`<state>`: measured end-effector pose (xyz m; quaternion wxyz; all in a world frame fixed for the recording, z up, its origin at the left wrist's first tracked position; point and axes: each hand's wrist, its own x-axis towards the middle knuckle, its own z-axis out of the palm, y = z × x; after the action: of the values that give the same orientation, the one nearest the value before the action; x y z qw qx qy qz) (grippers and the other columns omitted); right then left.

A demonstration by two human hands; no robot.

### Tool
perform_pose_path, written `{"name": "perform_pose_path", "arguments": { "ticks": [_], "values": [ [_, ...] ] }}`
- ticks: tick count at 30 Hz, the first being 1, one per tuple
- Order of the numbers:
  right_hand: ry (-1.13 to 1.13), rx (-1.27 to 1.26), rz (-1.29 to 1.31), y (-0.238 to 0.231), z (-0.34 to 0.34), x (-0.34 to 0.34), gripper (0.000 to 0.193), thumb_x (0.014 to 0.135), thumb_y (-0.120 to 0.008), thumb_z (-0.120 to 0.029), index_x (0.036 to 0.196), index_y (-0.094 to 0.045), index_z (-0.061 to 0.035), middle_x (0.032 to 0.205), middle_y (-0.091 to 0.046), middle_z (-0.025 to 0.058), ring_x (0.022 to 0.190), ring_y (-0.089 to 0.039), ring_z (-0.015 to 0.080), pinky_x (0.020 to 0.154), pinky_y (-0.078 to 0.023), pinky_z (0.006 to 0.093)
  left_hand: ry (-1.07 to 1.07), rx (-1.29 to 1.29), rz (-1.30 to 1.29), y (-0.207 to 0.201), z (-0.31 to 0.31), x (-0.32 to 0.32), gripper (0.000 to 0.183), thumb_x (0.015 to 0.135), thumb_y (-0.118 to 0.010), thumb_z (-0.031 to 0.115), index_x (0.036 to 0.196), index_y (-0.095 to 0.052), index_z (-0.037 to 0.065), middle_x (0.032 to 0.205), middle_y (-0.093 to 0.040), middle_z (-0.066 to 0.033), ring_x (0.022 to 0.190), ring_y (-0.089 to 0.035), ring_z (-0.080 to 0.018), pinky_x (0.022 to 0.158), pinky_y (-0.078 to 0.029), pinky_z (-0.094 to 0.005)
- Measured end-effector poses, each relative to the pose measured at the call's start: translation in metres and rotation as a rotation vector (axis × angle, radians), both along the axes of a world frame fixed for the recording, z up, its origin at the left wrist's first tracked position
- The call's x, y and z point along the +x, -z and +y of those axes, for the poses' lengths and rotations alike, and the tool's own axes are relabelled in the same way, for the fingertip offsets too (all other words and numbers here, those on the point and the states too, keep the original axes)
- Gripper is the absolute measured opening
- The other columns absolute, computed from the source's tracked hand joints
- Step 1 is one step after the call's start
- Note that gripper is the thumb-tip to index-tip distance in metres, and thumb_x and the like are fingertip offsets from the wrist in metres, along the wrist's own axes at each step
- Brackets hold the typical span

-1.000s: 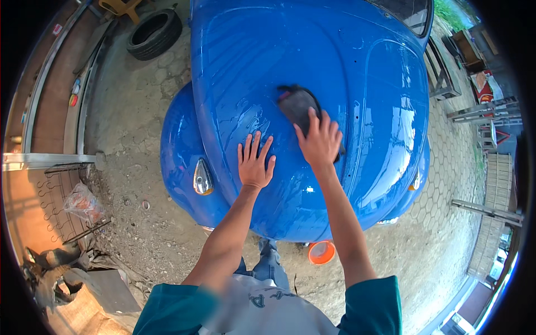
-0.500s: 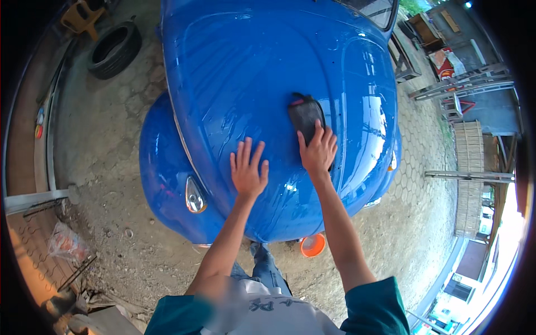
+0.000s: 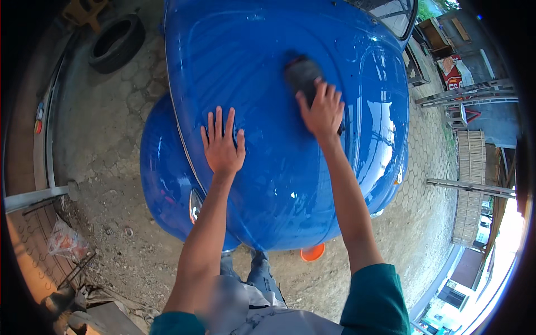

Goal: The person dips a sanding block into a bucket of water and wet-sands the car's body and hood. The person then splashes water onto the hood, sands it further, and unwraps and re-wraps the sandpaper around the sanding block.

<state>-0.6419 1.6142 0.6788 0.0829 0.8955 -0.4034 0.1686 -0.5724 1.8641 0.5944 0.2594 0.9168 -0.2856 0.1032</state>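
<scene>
Head view, looking down over a glossy blue car hood (image 3: 268,84). The left hand (image 3: 223,146) lies flat on the hood, palm down, fingers spread and straight; its grip is released, holding nothing. The right hand (image 3: 322,111) is further up the hood and presses on a dark pad (image 3: 301,71), fingertips over the pad's near edge; the hand covers the pad's lower part, and the grip looks more like flat pressure than a closed clench. The pad rests on the painted surface near the hood's middle, right of the left hand and apart from it.

Left of the hood: the rounded blue fender (image 3: 162,178) with a chrome headlight (image 3: 195,204) at its lower edge. An orange bucket (image 3: 312,253) sits on the ground just below the front of the car, beside the person's legs. A tyre (image 3: 116,43) lies on the paving at upper left. Both forearms are bare; teal sleeves (image 3: 375,301) end above the elbows.
</scene>
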Motion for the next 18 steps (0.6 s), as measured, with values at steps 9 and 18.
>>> {"name": "perform_pose_path", "arguments": {
  "ticks": [9,18],
  "values": [
    [0.022,-0.041,-0.072,-0.025,-0.08,0.043,0.062,0.088,-0.063,-0.057,0.13,-0.053,-0.0132,0.124,-0.057,0.0168,0.114,-0.056,0.0379,0.089,-0.048,0.0526,-0.006,-0.038,0.034,-0.012,-0.01,-0.006,0.051,0.102,-0.043,0.039,0.152,-0.045,0.028,0.16,-0.038,-0.0057,0.148,-0.034,-0.0305,0.121,-0.023,-0.0525],
    [-0.389,0.035,0.055,-0.018,-0.021,0.089,0.06,0.088,-0.064,-0.056,0.131,-0.052,-0.0165,0.124,-0.057,0.0133,0.112,-0.056,0.0351,0.089,-0.047,0.0523,-0.09,-0.027,0.09,-0.005,-0.003,-0.009,0.055,0.101,-0.041,0.032,0.153,-0.041,0.015,0.158,-0.037,-0.0132,0.148,-0.032,-0.0325,0.121,-0.016,-0.0569]
  ]
}}
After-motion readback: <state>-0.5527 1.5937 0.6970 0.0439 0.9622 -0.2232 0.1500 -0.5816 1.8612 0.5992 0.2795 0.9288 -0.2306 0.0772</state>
